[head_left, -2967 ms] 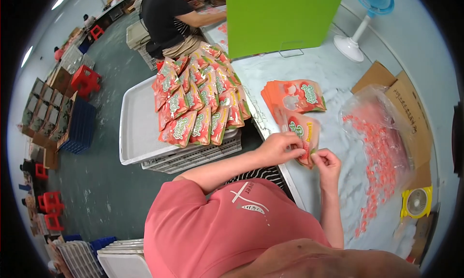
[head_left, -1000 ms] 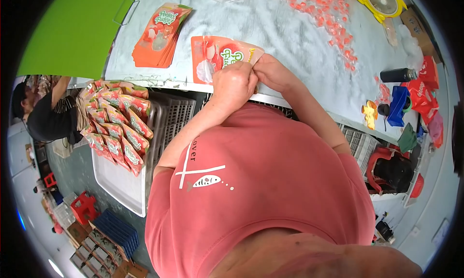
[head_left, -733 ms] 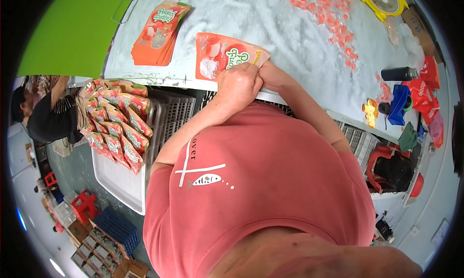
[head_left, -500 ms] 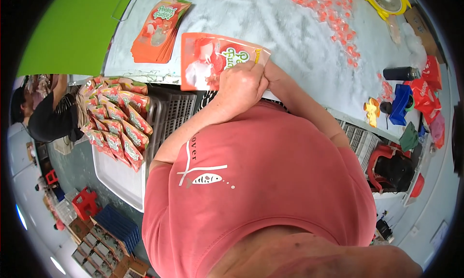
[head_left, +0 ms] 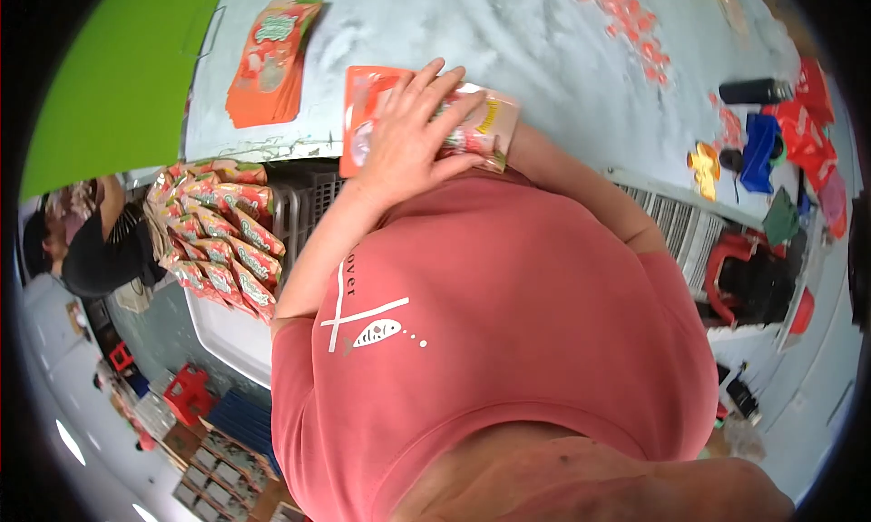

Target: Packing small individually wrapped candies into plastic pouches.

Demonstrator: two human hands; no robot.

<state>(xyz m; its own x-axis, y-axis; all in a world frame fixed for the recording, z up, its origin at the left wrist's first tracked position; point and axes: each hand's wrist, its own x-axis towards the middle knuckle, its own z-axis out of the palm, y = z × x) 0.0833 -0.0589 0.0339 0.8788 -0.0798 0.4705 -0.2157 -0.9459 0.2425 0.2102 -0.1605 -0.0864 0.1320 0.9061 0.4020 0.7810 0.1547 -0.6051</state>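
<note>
The person wears a coral-red short-sleeved T-shirt (head_left: 508, 341). On its chest sits a white print (head_left: 367, 318): two crossed lines, a small fish shape trailed by a row of dots, and lettering along one line. The forearms are bare.

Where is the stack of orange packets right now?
In the head view, the stack of orange packets lies on the pale table, up at the left. It sits apart from the orange pouch under the person's left hand.
</note>
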